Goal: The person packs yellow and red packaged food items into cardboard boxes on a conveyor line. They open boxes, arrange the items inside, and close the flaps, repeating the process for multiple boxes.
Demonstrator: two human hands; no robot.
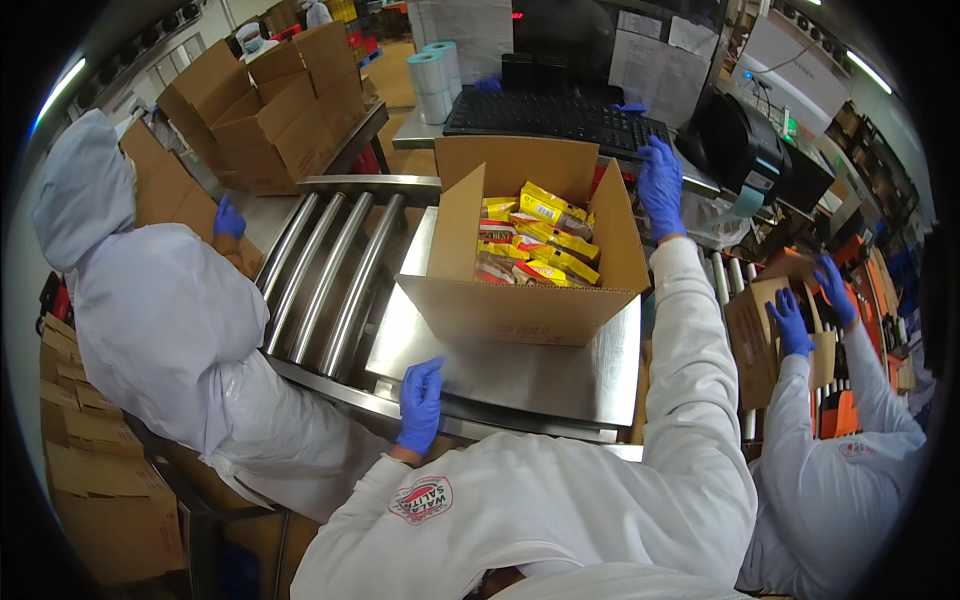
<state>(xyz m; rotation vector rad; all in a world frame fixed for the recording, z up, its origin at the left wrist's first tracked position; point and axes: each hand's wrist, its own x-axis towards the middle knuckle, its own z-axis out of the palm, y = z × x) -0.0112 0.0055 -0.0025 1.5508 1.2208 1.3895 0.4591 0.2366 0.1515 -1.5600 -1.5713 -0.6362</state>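
In front of me an open cardboard box (525, 311) stands on a steel platform (480, 367). Several yellow and red packets (540, 236) with clear film fill it. My right hand (661, 187), in a blue glove, reaches past the box to the right end of a black keyboard (555, 116). Its fingers are apart over the keys and hold nothing; whether they touch is unclear. Low at the platform's near edge is my left hand (420, 405), also gloved. Its fingers are bent close together, and no object shows in it.
Steel rollers (330, 285) adjoin the platform on the left, beside a co-worker (165, 315) near empty boxes (262, 120). Label rolls (433, 82) stand behind. A label printer (739, 142) sits right of the keyboard. Another co-worker's hands (791, 322) handle a box (757, 345) at right.
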